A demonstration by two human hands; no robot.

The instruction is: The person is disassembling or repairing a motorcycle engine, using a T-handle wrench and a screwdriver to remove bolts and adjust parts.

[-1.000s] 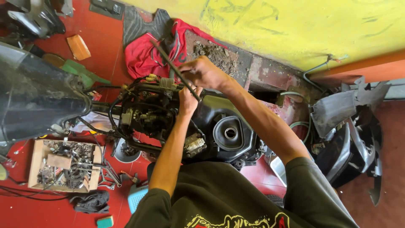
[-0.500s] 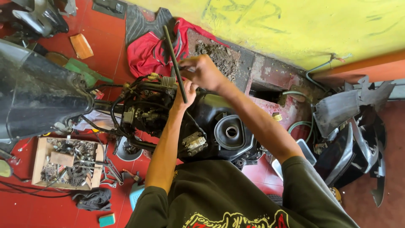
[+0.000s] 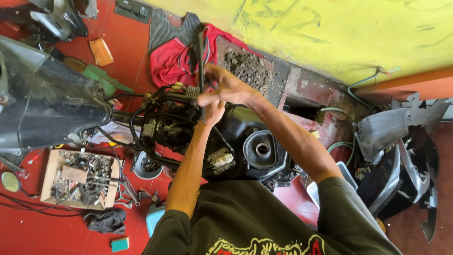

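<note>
Red tiled floor (image 3: 28,236), wooden parts tray (image 3: 78,178), red cloth (image 3: 177,61), black rag (image 3: 104,220)

Two bare hands were in view: one right hand (image 3: 226,87) and one left hand (image 3: 212,112), both at one long dark tool handle (image 3: 201,52). There was one stripped motorcycle frame (image 3: 170,125) with one round black opening (image 3: 262,149) on its body. One red cloth (image 3: 177,61) lay on the floor beside one dark rubber mat (image 3: 165,30). One wooden tray of small metal parts (image 3: 78,179) sat on the red tiles, with one round mirror (image 3: 10,181) next to it. One orange block (image 3: 101,51), one small teal block (image 3: 120,244) and one green hose (image 3: 337,144) were also visible.
</note>
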